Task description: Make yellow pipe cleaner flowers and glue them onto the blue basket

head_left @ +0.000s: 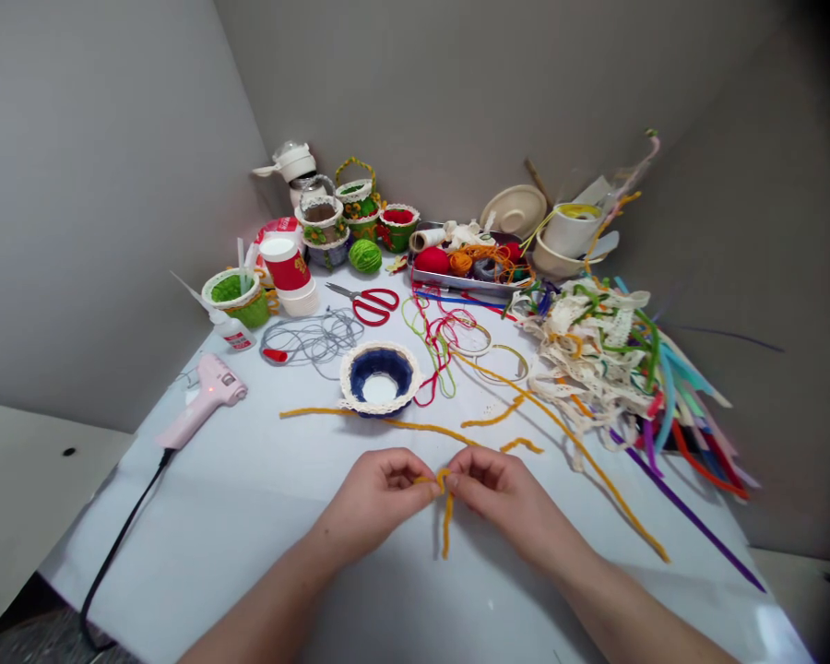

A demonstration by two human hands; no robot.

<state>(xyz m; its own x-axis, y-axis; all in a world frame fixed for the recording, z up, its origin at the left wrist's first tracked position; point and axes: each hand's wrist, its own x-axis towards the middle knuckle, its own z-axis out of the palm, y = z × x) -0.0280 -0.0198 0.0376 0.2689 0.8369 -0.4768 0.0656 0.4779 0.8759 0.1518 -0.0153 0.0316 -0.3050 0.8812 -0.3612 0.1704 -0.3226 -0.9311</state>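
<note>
My left hand (380, 493) and my right hand (498, 489) meet near the front of the white table (249, 516), both pinching a short piece of orange-yellow pipe cleaner (446, 516) that is bent at the top and hangs down between the fingertips. Just beyond the hands lie longer orange-yellow pipe cleaners (401, 424) and a small blue woven basket with a white lace rim (379, 378).
A pink glue gun (204, 397) with a black cord lies at the left. Red scissors (370, 302), grey cord (311, 337), a glue bottle (231, 330), decorated baskets (360, 217), a tray of yarn (470, 263) and a heap of lace and pipe cleaners (609, 360) fill the back and right.
</note>
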